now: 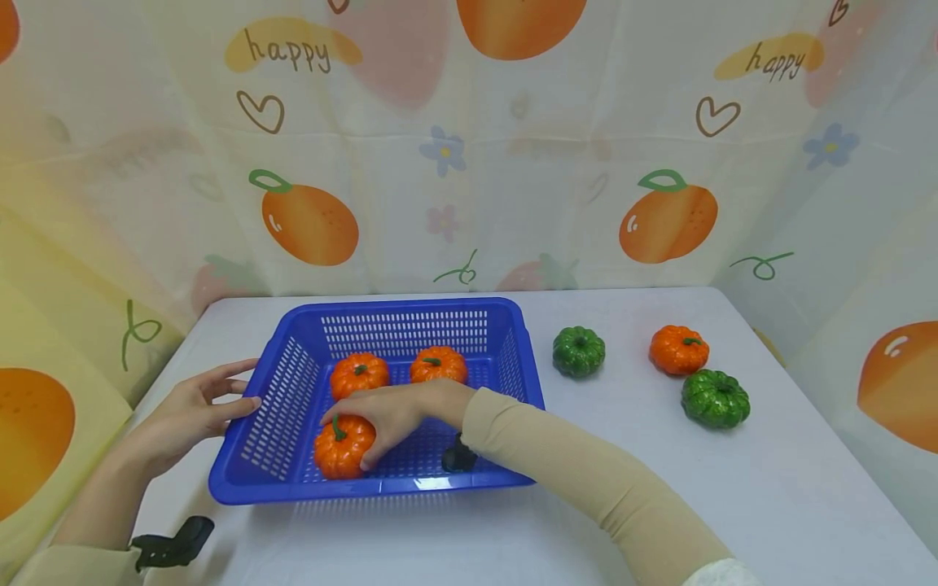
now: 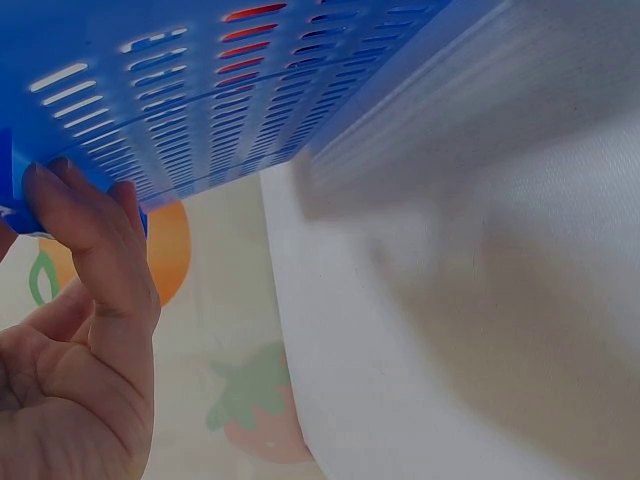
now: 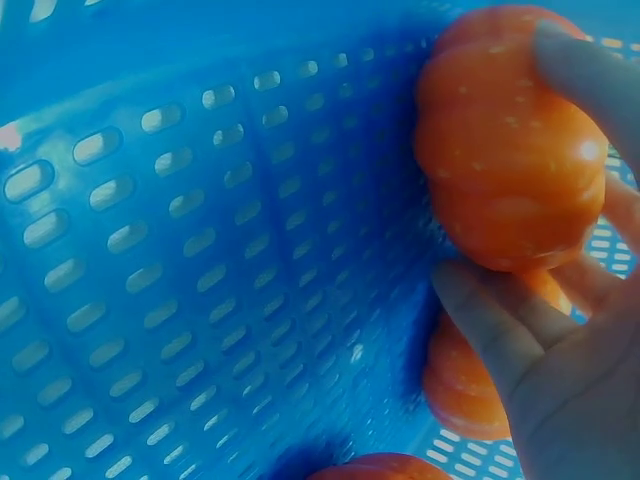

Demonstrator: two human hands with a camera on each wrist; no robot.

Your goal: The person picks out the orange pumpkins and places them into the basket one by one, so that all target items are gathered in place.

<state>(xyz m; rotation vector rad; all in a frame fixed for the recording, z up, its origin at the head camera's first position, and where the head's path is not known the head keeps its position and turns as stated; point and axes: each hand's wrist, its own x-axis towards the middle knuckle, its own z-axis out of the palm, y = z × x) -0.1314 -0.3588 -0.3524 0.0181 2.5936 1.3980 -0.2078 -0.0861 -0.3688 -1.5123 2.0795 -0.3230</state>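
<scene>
A blue plastic basket (image 1: 381,487) with slotted walls stands on the table, holding three small orange pumpkins. My left hand (image 1: 192,413) grips its left rim; in the left wrist view the fingers (image 2: 85,225) curl at the edge. Inside the basket, my right hand (image 1: 396,419) holds the front-left orange pumpkin (image 1: 343,448), thumb and fingers around its sides. The right wrist view shows this pumpkin (image 3: 505,150) between the thumb and fingers. Behind it sit a second orange pumpkin (image 1: 359,376) and a third orange pumpkin (image 1: 438,364), partly covered by the right wrist.
Right of the basket on the white table (image 1: 769,496) lie a dark green pumpkin (image 1: 579,352), an orange pumpkin (image 1: 678,350) and another green pumpkin (image 1: 715,399). A printed fruit curtain (image 1: 469,220) hangs behind the table and along its sides.
</scene>
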